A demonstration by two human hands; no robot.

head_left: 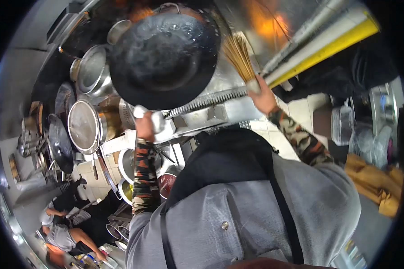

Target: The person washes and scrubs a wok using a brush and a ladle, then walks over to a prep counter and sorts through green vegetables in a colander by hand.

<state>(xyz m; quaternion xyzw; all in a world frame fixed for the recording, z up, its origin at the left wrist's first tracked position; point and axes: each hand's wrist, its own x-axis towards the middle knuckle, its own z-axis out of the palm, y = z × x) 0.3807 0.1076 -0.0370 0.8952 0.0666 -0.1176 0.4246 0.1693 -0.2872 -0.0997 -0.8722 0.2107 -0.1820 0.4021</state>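
Steam rises from a large black wok (164, 60) at the top centre, with some water or wet sheen inside. My left hand (144, 127) is closed on a white cloth (156, 120) at the wok's near edge; whether the wok's handle is under the cloth is hidden. To the right of the wok, my right hand (262, 96) grips the bound end of a bamboo brush (239, 56), whose bristles point up and to the left. The brush and the wok are apart.
Flames (271, 24) burn at the top right. Left of the wok stand a strainer over a pot (83, 125) and metal bowls (92, 69). Sauce containers (167, 184) are near my left forearm. Co-workers (65, 233) are at the lower left.
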